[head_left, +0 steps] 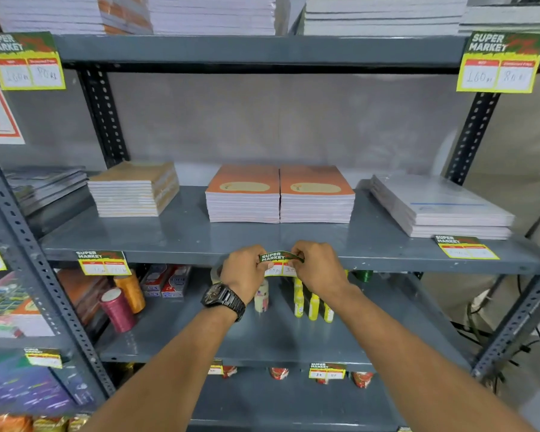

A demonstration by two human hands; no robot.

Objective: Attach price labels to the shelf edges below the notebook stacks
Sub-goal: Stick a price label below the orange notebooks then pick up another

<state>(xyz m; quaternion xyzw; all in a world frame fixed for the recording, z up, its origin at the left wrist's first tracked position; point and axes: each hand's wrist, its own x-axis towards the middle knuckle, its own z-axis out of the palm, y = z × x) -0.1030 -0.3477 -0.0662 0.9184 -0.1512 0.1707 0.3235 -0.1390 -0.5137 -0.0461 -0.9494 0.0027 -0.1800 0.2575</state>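
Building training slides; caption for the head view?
Both hands press a price label onto the shelf edge below orange notebooks.

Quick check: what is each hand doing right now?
Left hand: fingers closed on the price label, left end.
Right hand: fingers closed on the same label, right end.

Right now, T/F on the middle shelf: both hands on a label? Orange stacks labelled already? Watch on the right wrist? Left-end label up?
1. Both hands hold one price label at the middle shelf edge: left hand, right hand. True.
2. The label is being placed below the two orange notebook stacks. True.
3. The watch is on the right wrist. False: it is on the left wrist.
4. No label hangs at the left end of this shelf edge. False: an attached label hangs there.
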